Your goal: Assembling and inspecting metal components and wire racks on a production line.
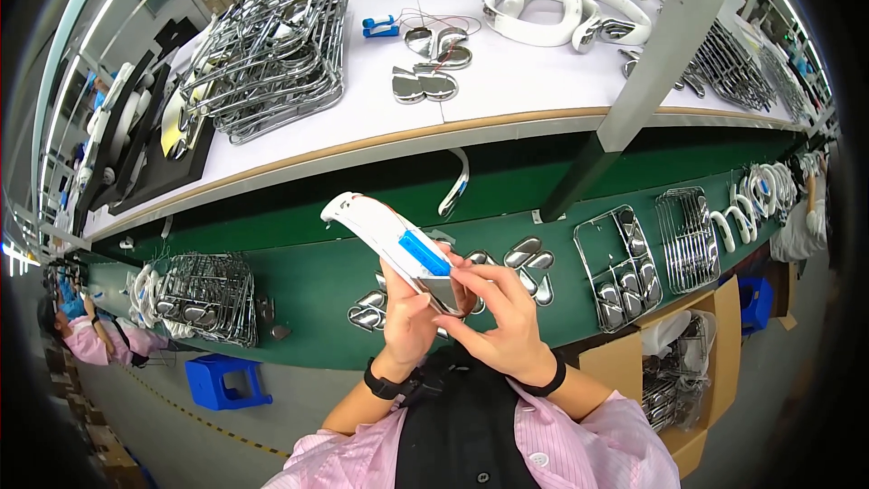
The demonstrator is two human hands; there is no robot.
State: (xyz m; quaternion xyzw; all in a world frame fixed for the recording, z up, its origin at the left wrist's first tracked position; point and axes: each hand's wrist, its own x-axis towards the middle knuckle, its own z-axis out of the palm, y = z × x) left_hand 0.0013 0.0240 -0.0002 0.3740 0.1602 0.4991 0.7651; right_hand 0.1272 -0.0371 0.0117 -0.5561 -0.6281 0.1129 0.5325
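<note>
Gripping a curved white part [376, 225] w/ blue block [424, 254] & mirrored end [442, 291] in L hand [405, 330], partly hidden behind it, & pinching that end w/ R hand [507, 326], above green bench [308, 335]. Could smear the polish, prob. from bare-handed contact; could drop onto loose chrome pcs [522, 252] & scratch, e.g. from too light a pinch.

A blue stool [210, 378] stands on grey floor [199, 464] beside a green workbench [303, 294].

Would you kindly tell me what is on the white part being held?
A blue piece sits on the white part; whatever lies beneath it is covered and cannot be seen.
</note>
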